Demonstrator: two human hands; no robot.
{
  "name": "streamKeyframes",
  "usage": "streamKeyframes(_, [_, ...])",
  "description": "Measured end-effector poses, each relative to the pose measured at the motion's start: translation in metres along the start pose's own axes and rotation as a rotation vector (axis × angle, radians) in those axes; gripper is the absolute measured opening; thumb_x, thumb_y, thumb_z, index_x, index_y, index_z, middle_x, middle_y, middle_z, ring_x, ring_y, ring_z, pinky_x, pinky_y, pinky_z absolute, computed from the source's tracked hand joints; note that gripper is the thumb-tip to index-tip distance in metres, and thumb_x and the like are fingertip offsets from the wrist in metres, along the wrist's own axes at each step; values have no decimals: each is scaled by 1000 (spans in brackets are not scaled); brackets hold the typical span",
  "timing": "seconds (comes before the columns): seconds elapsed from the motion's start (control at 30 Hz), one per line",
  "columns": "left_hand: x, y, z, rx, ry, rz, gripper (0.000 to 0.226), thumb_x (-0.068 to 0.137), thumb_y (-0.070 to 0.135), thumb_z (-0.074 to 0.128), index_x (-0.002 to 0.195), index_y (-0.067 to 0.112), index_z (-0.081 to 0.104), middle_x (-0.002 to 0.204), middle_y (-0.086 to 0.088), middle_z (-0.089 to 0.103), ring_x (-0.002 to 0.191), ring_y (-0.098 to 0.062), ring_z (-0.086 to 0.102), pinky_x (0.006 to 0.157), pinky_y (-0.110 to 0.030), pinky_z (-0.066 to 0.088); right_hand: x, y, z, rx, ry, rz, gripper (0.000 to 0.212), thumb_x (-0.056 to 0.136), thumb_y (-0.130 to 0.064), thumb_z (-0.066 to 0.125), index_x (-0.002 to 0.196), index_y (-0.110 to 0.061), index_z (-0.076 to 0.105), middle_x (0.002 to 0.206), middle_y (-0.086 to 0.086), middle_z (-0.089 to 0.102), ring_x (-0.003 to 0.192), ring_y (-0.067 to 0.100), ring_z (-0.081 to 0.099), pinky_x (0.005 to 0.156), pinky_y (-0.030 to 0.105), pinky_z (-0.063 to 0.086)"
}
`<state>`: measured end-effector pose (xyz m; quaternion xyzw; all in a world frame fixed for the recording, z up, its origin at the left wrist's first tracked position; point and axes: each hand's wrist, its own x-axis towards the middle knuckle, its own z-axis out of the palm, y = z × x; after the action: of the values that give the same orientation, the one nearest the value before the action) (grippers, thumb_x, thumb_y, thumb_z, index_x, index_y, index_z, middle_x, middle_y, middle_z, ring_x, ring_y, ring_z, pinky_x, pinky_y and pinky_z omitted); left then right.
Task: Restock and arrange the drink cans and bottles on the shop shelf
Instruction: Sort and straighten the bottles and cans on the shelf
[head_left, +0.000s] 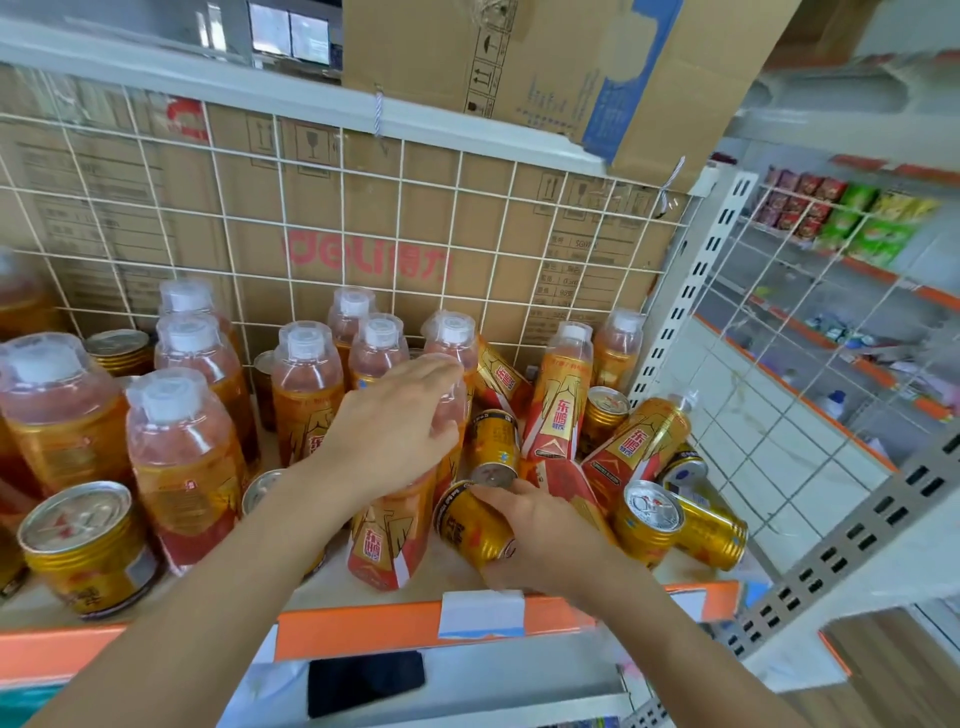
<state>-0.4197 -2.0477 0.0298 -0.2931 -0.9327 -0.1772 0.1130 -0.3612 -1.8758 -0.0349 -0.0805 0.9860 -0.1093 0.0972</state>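
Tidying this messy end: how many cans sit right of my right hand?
4: an upright can at the back between tilted bottles, a front can, a toppled can beside it, and a half-hidden can behind those. Tilted bottles may hide more.

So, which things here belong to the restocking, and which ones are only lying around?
Belong to the job: bottle under the left hand; gold can in the right hand; tipped bottles; lying cans; upright bottles.
Only lying about: cardboard boxes; black flat object below the shelf; snack packets.
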Motion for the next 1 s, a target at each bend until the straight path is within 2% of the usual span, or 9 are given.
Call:
streamKeyframes(0.13, [0, -2, 1, -4, 3, 10, 58, 94, 32, 43, 147, 31, 20, 155, 16, 16, 139, -3, 20, 101, -27, 34, -5, 3, -17, 184, 103, -37, 58, 77, -32, 70, 130, -26, 46, 121, -1, 57, 108, 17, 56, 88, 27, 51])
streamKeyframes(0.23, [-1, -3, 2, -8, 6, 16, 58, 94, 32, 44, 147, 31, 20, 154, 16, 17, 140, -2, 16, 102, -26, 33, 0, 0, -13, 203, 157, -67, 52, 75, -28, 71, 122, -24, 50, 109, -5, 59, 97, 13, 59, 76, 16, 50])
streamKeyframes(0.3, [-1, -3, 2, -7, 7, 17, 59, 94, 33, 44, 147, 31, 20, 154, 17, 16, 140, -2, 15, 103, -26, 32, 6, -2, -5, 203, 192, -92, 53, 75, -29, 71, 123, -24, 51, 113, -6, 57, 101, 14, 58, 81, 17, 48])
streamKeyframes(0.4, [-1, -4, 2, -2, 3, 21, 59, 94, 33, 44, 147, 32, 19, 154, 17, 16, 140, -2, 14, 104, -27, 32, 14, -4, 3, 240, 231, -121, 54, 76, -33, 71, 126, -24, 51, 119, -4, 55, 106, 15, 55, 89, 31, 51])
streamKeyframes(0.5, [0, -4, 2, -7, 2, 27, 60, 93, 32, 44, 147, 32, 19, 154, 17, 16, 140, -1, 14, 103, -27, 33, 16, -3, 7, 258, 269, -129, 54, 78, -42, 70, 126, -26, 51, 119, -5, 55, 107, 12, 54, 90, 31, 50])
streamKeyframes(0.63, [0, -4, 2, -2, -9, 27, 60, 94, 32, 44, 147, 33, 17, 155, 17, 14, 141, -2, 13, 102, -28, 34, 14, 2, 8, 294, 204, -158, 55, 82, -48, 62, 130, -26, 47, 126, -5, 52, 113, 12, 52, 93, 30, 48])
streamKeyframes(0.77, [0, -5, 2, -4, -9, 34, 60, 93, 33, 44, 147, 34, 17, 155, 17, 15, 141, -2, 14, 104, -28, 34, 15, 20, -8, 341, 286, -129, 43, 93, -35, 53, 134, -24, 47, 128, -4, 51, 115, 10, 50, 93, 20, 43])
streamKeyframes(0.87, [1, -5, 3, -16, -6, 29, 60, 93, 33, 45, 147, 34, 18, 154, 17, 16, 141, -2, 14, 104, -28, 34, 29, 43, -22, 248, 348, -53, 46, 90, -26, 60, 134, -23, 47, 126, -1, 52, 114, 14, 52, 91, 25, 44])
streamKeyframes(1.0, [0, -5, 2, -12, -22, 28, 59, 94, 37, 42, 147, 35, 16, 154, 20, 13, 140, 1, 11, 104, -25, 31, 59, 61, -30, 159, 264, -27, 56, 87, -26, 64, 139, -21, 41, 133, 2, 48, 118, 20, 51, 97, 30, 43])
